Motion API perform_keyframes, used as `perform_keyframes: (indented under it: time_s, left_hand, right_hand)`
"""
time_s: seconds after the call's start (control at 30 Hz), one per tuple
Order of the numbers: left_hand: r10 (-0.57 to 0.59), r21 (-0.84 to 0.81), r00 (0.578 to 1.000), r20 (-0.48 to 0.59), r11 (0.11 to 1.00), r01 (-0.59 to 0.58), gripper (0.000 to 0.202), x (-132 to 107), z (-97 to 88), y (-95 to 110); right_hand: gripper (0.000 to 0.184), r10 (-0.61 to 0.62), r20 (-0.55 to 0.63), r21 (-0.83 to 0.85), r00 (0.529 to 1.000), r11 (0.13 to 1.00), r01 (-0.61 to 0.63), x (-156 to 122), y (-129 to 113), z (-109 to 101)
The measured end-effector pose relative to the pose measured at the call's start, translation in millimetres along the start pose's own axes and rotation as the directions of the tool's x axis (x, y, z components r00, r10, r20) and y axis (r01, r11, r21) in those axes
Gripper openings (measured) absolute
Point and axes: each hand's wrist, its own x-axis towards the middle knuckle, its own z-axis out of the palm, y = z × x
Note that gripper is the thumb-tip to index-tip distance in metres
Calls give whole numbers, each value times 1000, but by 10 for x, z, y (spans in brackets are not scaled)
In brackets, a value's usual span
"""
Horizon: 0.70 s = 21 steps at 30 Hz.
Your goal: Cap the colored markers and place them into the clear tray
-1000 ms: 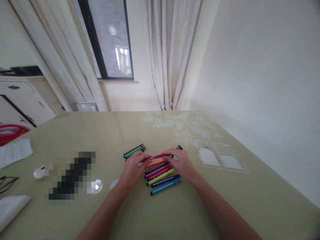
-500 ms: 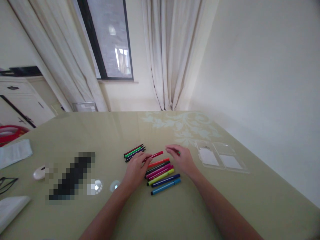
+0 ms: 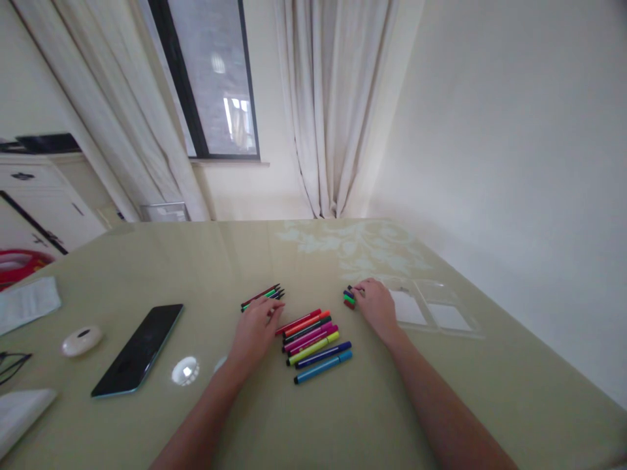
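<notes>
My left hand [image 3: 255,329] hovers over the left end of the capped markers, its thumb and fingers slightly apart and seemingly holding nothing. A red marker [image 3: 300,321] lies beside it at the top of a slanted row with an orange marker [image 3: 308,322], a yellow-green marker [image 3: 313,348] and a light blue marker [image 3: 323,367]. Partly hidden behind the hand are several uncapped markers [image 3: 259,297], tips pointing right. My right hand [image 3: 376,305] pinches at a dark marker cap [image 3: 350,288], close to a green cap [image 3: 349,299] and a red cap [image 3: 349,305].
An open clear plastic case [image 3: 431,316] lies right of my right hand. On the left are a phone [image 3: 140,349], a white mouse-like object [image 3: 82,341], glasses [image 3: 14,365] and a folded cloth [image 3: 29,302]. A wall [image 3: 514,163] borders the table's right side.
The red marker has left my left hand and lies above the orange one. My right hand has moved right and slightly down, exposing the small group of caps.
</notes>
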Motion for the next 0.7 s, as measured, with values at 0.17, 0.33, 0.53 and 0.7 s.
perform_keyframes:
  time_s: [0.17,0.33,0.53,0.7]
  left_hand:
    - [-103,238,992,-79,964,119,20,10,-138,-193]
    - [-96,214,994,-43,971,103,17,3,-94,-209]
    - [-9,-72,999,-49,997,5,21,52,-54,-53]
    - [68,-157,998,2,985,-67,23,36,-33,64]
  right_hand:
    - [13,36,-7,46,999,998,-35,5,-54,-81]
    - [18,35,-17,403,999,915,-25,-51,-282,-154]
    - [14,-180,-8,662,984,736,140,-190,-635,-240]
    - [15,-226,-51,661,973,723,202,-236,-712,-269]
